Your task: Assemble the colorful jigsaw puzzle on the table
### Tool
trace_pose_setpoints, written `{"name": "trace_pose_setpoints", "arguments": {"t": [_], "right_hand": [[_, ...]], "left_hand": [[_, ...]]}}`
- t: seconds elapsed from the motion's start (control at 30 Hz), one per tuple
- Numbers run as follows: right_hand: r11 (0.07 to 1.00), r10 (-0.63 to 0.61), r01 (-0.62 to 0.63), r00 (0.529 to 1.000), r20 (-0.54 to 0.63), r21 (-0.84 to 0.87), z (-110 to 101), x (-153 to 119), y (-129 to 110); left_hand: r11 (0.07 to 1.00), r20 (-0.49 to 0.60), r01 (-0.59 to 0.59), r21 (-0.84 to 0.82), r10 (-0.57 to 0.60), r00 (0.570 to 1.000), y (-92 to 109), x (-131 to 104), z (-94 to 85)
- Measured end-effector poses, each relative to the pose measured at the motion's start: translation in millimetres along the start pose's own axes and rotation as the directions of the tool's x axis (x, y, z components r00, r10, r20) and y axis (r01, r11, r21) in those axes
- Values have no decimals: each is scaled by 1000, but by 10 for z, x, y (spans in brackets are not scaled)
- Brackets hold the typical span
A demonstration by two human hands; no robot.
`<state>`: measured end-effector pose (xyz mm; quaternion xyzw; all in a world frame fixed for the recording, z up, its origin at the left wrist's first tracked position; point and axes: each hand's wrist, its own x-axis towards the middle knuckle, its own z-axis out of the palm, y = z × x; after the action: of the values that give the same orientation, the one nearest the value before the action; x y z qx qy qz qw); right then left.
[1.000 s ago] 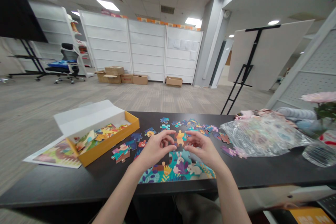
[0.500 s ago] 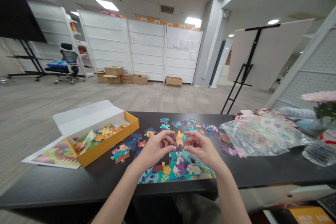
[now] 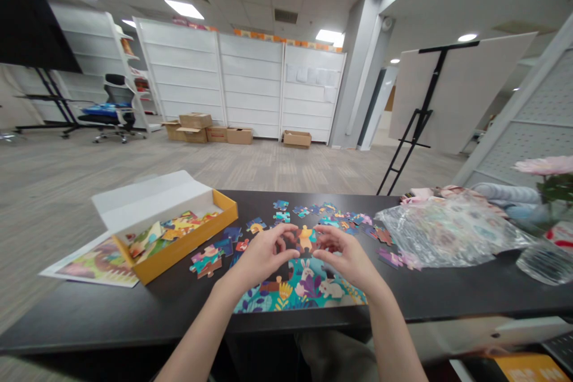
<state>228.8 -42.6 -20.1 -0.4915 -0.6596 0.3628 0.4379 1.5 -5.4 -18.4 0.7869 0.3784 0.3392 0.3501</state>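
An orange-and-brown puzzle piece (image 3: 307,239) sits between my two hands, just above the partly assembled puzzle (image 3: 308,286). At its left edge, my left hand (image 3: 273,249) is curled with thumb and fingertips against the piece. Mirroring it, my right hand (image 3: 342,250) has its curled fingers and thumb at the right edge. Whether the piece touches the table is unclear. White rabbits, plants and flowers on teal show on the joined part, whose sides my hands and forearms partly cover. Loose puzzle pieces (image 3: 351,218) lie scattered beyond and beside it.
A yellow box (image 3: 188,255) holding more pieces stands at the left, over a printed picture sheet (image 3: 96,262). Toward the right lie a clear plastic bag (image 3: 452,230) and a glass vase (image 3: 546,259) with pink flowers. The black table's (image 3: 179,316) front edge is near my forearms.
Both hands and the puzzle piece between them stay almost where they were. The whole view has shifted very slightly.
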Motion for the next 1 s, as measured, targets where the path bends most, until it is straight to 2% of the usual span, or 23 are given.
{"name": "trace_pose_setpoints", "arguments": {"t": [0.13, 0.33, 0.63, 0.73, 0.8, 0.87, 1.0], "right_hand": [[999, -14, 14, 1000, -10, -50, 19, 5, 13], [994, -49, 49, 999, 3, -95, 71, 16, -41], [993, -62, 66, 997, 38, -100, 210, 55, -15], [995, -47, 50, 998, 44, -86, 253, 76, -18], [996, -40, 41, 999, 24, -76, 245, 79, -38], [997, -39, 38, 999, -5, -71, 199, 72, -52], [996, -38, 30, 995, -92, -88, 39, 47, -12]], "left_hand": [[1000, 3, -2, 19, 2, 1000, -24, -16, 18], [992, -9, -122, 4, 122, 992, -18, -11, 15], [993, 6, -112, 37, 112, 994, -31, -95, -74], [992, -5, -95, 79, 95, 995, -60, -118, -208], [989, -66, -59, 137, 68, 996, -105, -143, -348], [978, -142, 34, 208, -4, 990, -159, -187, -512], [926, -114, 165, 339, -134, 984, -203, -348, -850]]}}
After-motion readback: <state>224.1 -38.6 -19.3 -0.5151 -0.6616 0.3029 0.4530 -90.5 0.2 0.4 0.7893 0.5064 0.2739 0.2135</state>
